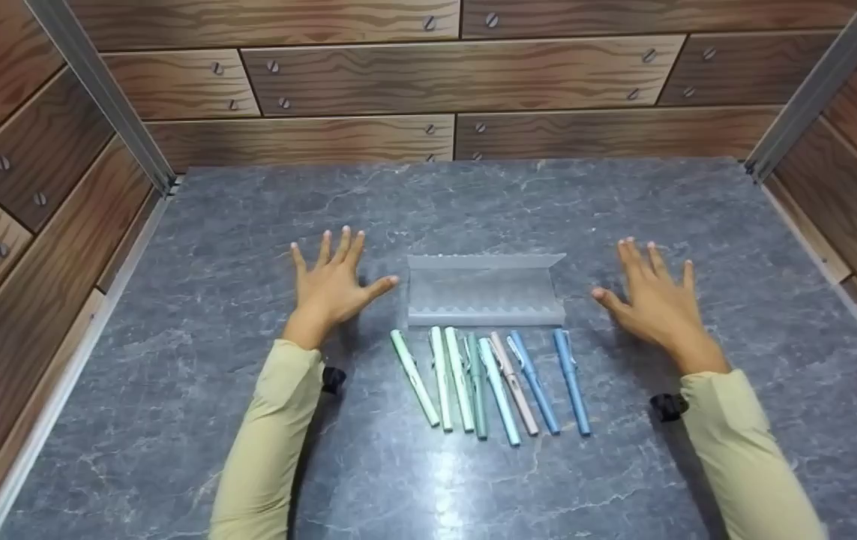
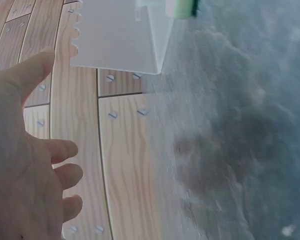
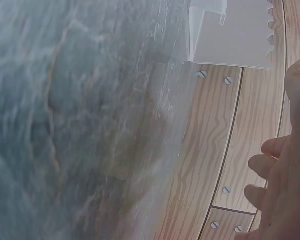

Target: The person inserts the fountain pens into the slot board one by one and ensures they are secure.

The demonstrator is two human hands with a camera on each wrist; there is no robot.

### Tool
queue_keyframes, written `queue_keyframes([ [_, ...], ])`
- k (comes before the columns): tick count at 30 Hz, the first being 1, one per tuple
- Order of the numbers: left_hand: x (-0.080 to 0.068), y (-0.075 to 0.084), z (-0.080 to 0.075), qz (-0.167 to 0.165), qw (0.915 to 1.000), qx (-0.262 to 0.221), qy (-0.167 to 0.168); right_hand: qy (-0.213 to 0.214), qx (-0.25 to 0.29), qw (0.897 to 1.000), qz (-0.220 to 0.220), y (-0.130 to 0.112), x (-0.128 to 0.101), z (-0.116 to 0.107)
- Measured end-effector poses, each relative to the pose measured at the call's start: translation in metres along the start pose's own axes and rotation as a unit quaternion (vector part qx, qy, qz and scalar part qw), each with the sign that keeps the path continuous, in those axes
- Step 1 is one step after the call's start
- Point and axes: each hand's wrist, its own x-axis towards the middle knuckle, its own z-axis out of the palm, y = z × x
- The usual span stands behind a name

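My left hand (image 1: 331, 291) is spread with straight fingers, left of a translucent plastic pen case (image 1: 482, 289). On the case's other side, my right hand (image 1: 654, 304) has its fingers straight and thumb out. Neither hand holds anything. The case stands unfolded, with a scalloped row of notches along its near side. Several capped pens lie side by side in front of it: light green pens (image 1: 415, 379), a dark green pen (image 1: 477, 390), a light blue pen (image 1: 499, 394), a pinkish-brown pen (image 1: 515, 384) and blue pens (image 1: 572, 384). Both wrist views show the case's notched panel (image 2: 115, 35).
A grey marbled tabletop (image 1: 286, 202) lies under everything. Wood-patterned walls (image 1: 465, 75) enclose its back and sides, with grey metal posts (image 1: 98, 90) at the back corners. A black wrist strap (image 1: 669, 406) shows at my right cuff, with another on the left.
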Motion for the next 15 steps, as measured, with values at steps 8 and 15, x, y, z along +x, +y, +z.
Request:
queue_keyframes([
  [8, 0.015, 0.006, 0.005, 0.020, 0.9993, -0.025, -0.017, 0.008, -0.002, 1.000, -0.026, 0.001, -0.003, -0.001],
  [15, 0.022, 0.008, 0.006, 0.042, 0.9968, -0.064, -0.022, 0.017, 0.014, 0.998, -0.062, -0.003, -0.006, 0.001],
])
